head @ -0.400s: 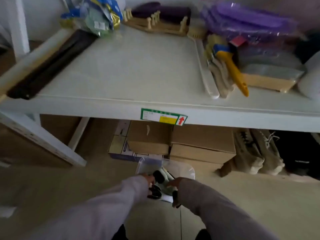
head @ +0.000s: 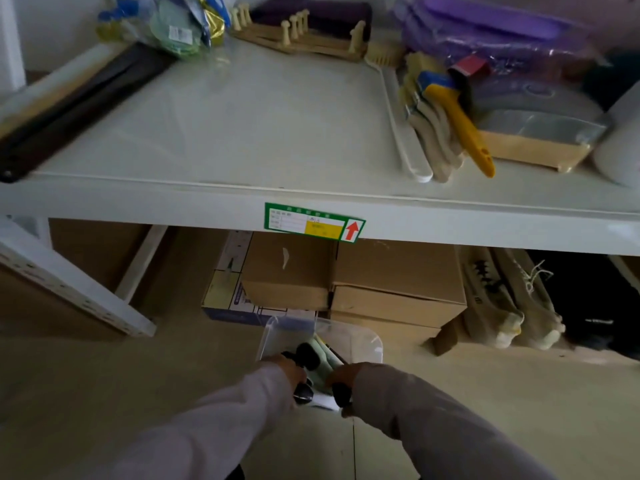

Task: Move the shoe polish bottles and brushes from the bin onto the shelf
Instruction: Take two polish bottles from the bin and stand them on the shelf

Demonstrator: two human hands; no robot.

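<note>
Both hands reach down into the clear plastic bin [head: 367, 344] on the floor. The left hand [head: 289, 370] grips a black-capped polish bottle [head: 306, 355]; the right hand [head: 341, 375] clasps a dark item, unidentifiable. The white shelf [head: 225, 133] lies far above.

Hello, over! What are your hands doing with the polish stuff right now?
Both hands down in the clear bin; left hand and right hand each on dark-capped items, grip unclear. Shelf middle bare, nothing blocking.

Shelf [head: 242, 133] middle open
I see bare room between the black bar [head: 79, 102] left and brushes [head: 446, 133] right; rack [head: 304, 36] blocks the back.
</note>
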